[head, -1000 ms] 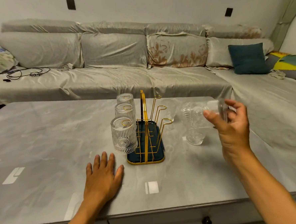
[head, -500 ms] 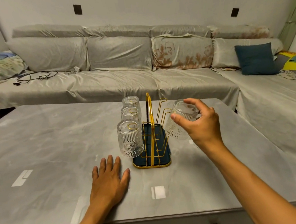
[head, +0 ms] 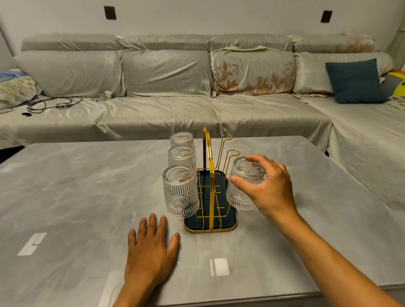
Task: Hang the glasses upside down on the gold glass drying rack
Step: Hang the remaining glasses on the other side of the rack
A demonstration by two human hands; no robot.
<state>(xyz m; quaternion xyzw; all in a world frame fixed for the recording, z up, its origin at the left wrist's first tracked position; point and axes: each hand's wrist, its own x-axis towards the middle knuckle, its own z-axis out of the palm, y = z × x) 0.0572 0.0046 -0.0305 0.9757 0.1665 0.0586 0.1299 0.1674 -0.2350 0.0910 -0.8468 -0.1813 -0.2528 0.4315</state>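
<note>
The gold drying rack point(head: 210, 176) with a dark blue base stands mid-table. Three ribbed clear glasses hang upside down on its left prongs: the nearest point(head: 180, 192), the middle point(head: 181, 157) and the farthest point(head: 181, 139). My right hand point(head: 267, 187) grips a fourth glass point(head: 240, 186), upside down over the nearest right prong, whose gold loop shows inside it. Two right prongs behind it point(head: 227, 147) are bare. Another glass point(head: 240, 145) stands on the table behind the rack, partly hidden. My left hand point(head: 150, 249) lies flat on the table, fingers spread, just left of the rack's base.
The grey marble table point(head: 69, 197) reaches to a near edge below my forearms. A grey sofa point(head: 158, 108) runs behind and along the right, with a teal cushion point(head: 354, 81) and a black cable point(head: 51, 105).
My right hand has carried the glass from the right side to the rack, turned it upside down and lowered it over the nearest right prong. The left hand has stayed flat.
</note>
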